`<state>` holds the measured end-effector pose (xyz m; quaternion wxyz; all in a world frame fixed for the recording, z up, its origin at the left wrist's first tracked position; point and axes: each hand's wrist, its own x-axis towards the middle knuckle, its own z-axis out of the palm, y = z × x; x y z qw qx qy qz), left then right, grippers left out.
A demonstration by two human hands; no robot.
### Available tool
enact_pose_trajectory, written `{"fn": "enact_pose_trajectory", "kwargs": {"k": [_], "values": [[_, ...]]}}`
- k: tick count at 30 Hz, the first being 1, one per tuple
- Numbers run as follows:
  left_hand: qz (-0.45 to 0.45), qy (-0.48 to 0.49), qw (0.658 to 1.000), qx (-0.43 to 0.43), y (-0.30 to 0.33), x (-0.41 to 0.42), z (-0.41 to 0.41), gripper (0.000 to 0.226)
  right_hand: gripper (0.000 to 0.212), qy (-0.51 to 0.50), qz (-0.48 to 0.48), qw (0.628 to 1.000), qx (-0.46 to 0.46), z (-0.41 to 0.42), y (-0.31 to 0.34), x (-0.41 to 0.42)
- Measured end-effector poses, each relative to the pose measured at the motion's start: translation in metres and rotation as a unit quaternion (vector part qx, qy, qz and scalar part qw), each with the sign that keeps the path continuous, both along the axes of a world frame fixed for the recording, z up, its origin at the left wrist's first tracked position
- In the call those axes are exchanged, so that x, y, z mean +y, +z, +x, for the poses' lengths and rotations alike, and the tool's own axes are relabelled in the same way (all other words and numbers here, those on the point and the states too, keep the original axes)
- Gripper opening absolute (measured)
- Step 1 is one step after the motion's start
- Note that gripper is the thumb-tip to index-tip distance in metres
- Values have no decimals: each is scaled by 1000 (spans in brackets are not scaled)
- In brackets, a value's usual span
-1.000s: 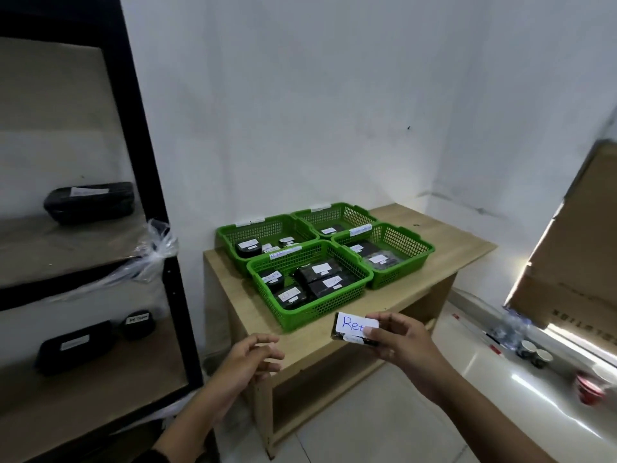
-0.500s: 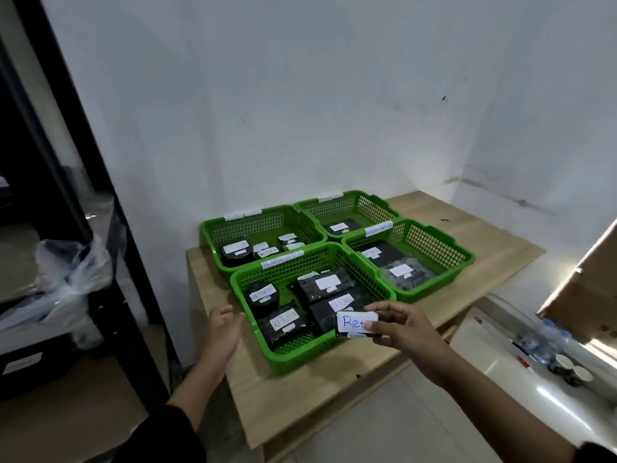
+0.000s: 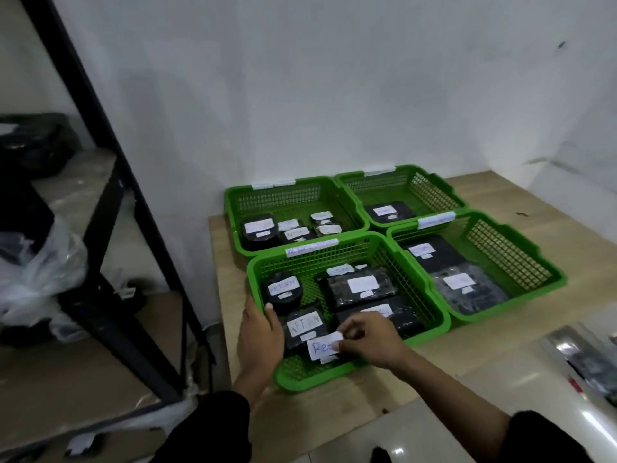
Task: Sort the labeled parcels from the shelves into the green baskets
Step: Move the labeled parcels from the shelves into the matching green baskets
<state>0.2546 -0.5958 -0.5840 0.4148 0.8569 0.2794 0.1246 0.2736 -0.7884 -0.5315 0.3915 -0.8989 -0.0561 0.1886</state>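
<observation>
Parcel [image 3: 321, 349]: a small dark packet with a white label reading "Ret…", low inside the near-left green basket [image 3: 434, 320], at about 6 o'clock of its floor.
Right hand [image 3: 370, 339]: fingers curled, pinching the parcel's label edge from 3 o'clock.
Left hand [image 3: 258, 332]: fingers fairly straight, laid over the basket's rim at 9 o'clock, thumb tip inside the wall; holding nothing.
Near-left basket contents: a round black parcel marked "RETURN" [image 3: 283, 290] at 10 o'clock, flat black parcels with white labels at 12 and 3 o'clock, another labelled packet just beside the held one.
Other baskets: far-left basket [image 3: 233, 208] at 11 o'clock of the table [image 3: 484, 349], holding several small labelled packets; far-right basket [image 3: 447, 188] with one; near-right basket [image 3: 554, 279] with two, one in clear wrap.
Shelf [image 3: 100, 162]: black-framed, at 9 o'clock, with dark parcels and crumpled clear plastic on its boards.
Wall [image 3: 334, 95]: white, behind the baskets.
</observation>
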Motion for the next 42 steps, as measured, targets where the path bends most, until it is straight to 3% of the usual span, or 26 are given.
{"fn": "enact_pose_trajectory", "kwargs": {"k": [7,12,21,30,36,39,42], "values": [[18,8,999,-48,-6,-1,1,38,20,139,-86,986,12,17,-27,36],[17,13,999,-47,-5,-2,1,38,35,146,-114,983,10,23,-37,43],[21,13,999,-43,-6,-2,1,39,30,150,-190,970,-18,19,-33,45],[14,1,1000,-24,-3,0,-1,44,19,40,-150,984,-88,-2,15,26],[-67,-54,996,14,13,4,-6,58,17,-43,-99,987,-118,-34,48,2],[-110,-83,990,33,29,14,-13,72,18,-48,-85,984,-146,-51,62,-9],[-99,-96,990,-7,55,28,-43,69,17,-42,-70,982,-169,-72,79,-18]]}}
